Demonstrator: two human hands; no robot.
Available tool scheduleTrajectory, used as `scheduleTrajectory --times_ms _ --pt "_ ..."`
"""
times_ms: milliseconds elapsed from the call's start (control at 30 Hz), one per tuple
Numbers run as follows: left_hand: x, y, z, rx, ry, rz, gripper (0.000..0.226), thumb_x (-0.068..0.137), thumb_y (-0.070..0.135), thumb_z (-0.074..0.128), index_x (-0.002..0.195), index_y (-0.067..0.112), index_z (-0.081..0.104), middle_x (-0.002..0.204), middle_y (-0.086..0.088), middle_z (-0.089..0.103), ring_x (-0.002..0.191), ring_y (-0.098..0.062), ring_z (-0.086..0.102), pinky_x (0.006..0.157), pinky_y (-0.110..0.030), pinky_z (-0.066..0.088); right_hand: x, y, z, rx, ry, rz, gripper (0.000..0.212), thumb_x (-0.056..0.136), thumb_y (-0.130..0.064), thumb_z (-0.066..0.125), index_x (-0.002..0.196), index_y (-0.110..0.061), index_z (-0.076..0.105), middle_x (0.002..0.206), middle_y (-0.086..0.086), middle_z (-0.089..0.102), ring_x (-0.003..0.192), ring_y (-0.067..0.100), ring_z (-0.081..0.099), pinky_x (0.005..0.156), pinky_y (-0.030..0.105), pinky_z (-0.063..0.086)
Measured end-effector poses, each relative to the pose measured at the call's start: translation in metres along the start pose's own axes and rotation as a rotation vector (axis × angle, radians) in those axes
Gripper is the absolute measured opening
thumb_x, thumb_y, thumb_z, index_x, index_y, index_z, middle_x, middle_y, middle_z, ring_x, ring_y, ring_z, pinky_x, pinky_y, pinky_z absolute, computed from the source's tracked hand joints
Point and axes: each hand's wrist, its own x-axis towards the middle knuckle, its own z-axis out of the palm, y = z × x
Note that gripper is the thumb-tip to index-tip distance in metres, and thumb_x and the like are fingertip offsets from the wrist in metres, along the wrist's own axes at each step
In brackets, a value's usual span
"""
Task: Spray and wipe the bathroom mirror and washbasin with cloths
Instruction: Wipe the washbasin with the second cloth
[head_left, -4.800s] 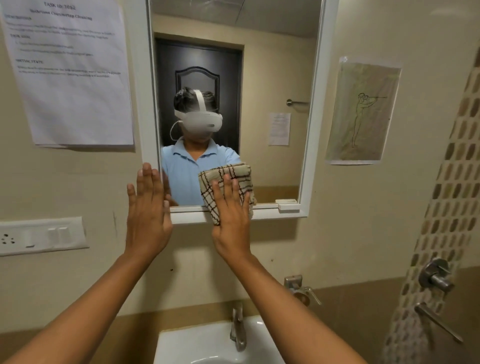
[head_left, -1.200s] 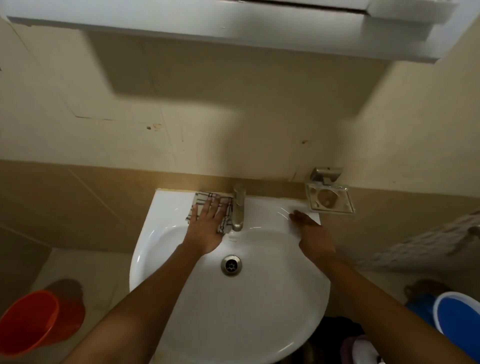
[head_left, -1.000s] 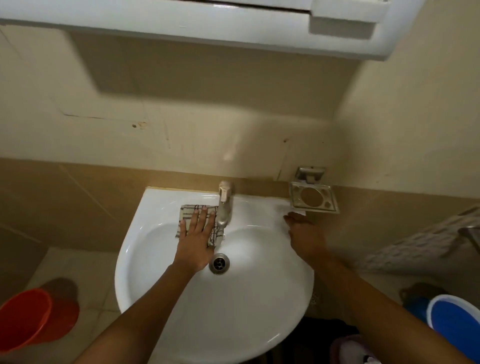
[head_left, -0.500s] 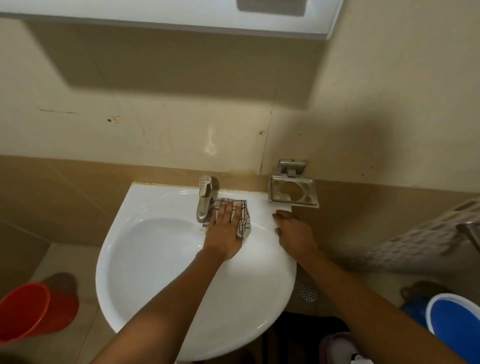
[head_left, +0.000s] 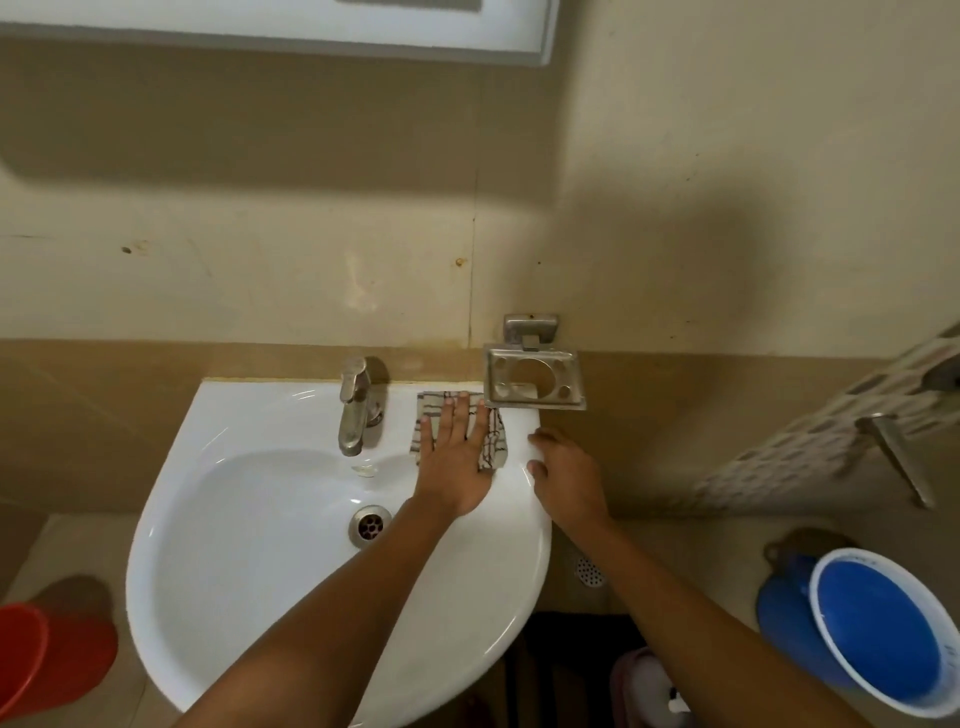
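The white washbasin (head_left: 249, 519) is seen from above, its steel tap (head_left: 356, 405) at the back and the drain (head_left: 370, 525) in the bowl. A checked cloth (head_left: 497, 441) lies on the back ledge, to the right of the tap. My left hand (head_left: 454, 462) presses flat on it, fingers spread and pointing at the wall. Just right of it, my right hand (head_left: 569, 478) rests on the basin's right rim, fingers bent over the edge, holding nothing. Only the mirror's white lower frame (head_left: 311, 39) shows, at the top.
An empty steel soap holder (head_left: 535, 382) juts from the wall just above the cloth. A red bucket (head_left: 47, 660) stands on the floor at left, a blue bucket (head_left: 883, 629) at right. A metal handle (head_left: 893, 457) sticks out of the tiled right wall.
My gaze dropped from the mirror to the basin. My left hand slid the cloth from left of the tap to the right back ledge. My right hand stayed on the rim.
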Motion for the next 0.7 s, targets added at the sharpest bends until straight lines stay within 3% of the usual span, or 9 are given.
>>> scheduleTrajectory --times_ms 133,200,267,500,700 --pt "0.016 0.031 -0.005 -0.041 -0.033 0.079 0.075 0.096 0.049 0.04 0.155 0.025 0.001 0.164 -0.005 -0.002 0.15 -0.031 -0.014 0.117 -0.054 -0.015 -0.005 0.007 0.005 0.121 0.058 0.117 0.031 0.091 -0.019 0.063 0.121 -0.014 0.064 0.119 0.006 0.066 0.106 0.024 0.063 0.093 0.038 0.052" --pt "0.022 0.043 -0.007 -0.049 -0.04 0.104 0.073 0.096 0.05 0.04 0.155 0.027 0.004 0.164 -0.005 0.001 0.15 -0.03 -0.011 0.116 -0.055 -0.018 -0.007 0.01 0.005 0.22 0.073 0.174 0.016 0.088 -0.013 0.064 0.103 -0.011 0.07 0.1 0.007 0.072 0.093 0.024 0.066 0.081 0.033 0.054" --pt "0.022 0.048 -0.005 -0.051 -0.039 0.127 0.072 0.096 0.048 0.042 0.155 0.029 0.005 0.164 -0.004 0.001 0.15 -0.029 -0.011 0.115 -0.057 -0.018 -0.007 0.014 0.002 0.278 0.081 0.227 0.015 0.087 -0.006 0.06 0.095 -0.01 0.071 0.092 0.007 0.073 0.086 0.023 0.066 0.074 0.029 0.052" --pt "-0.02 0.053 0.011 -0.12 -0.055 0.219 0.078 0.096 0.038 0.046 0.154 0.034 -0.005 0.161 -0.004 -0.023 0.146 -0.027 -0.027 0.114 -0.054 -0.018 -0.013 0.03 -0.011 0.3 0.133 0.309 0.026 0.09 -0.003 0.053 0.108 -0.009 0.07 0.102 0.01 0.072 0.096 0.026 0.065 0.083 0.035 0.053" --pt "-0.089 0.065 0.044 -0.455 -0.129 0.219 0.084 0.094 0.022 0.05 0.152 0.038 -0.009 0.157 0.0 -0.033 0.144 -0.023 -0.031 0.119 -0.056 -0.004 -0.036 0.013 -0.011 0.332 0.089 0.249 0.037 0.084 0.004 0.059 0.117 -0.011 0.068 0.112 0.006 0.071 0.103 0.019 0.064 0.093 0.035 0.053"
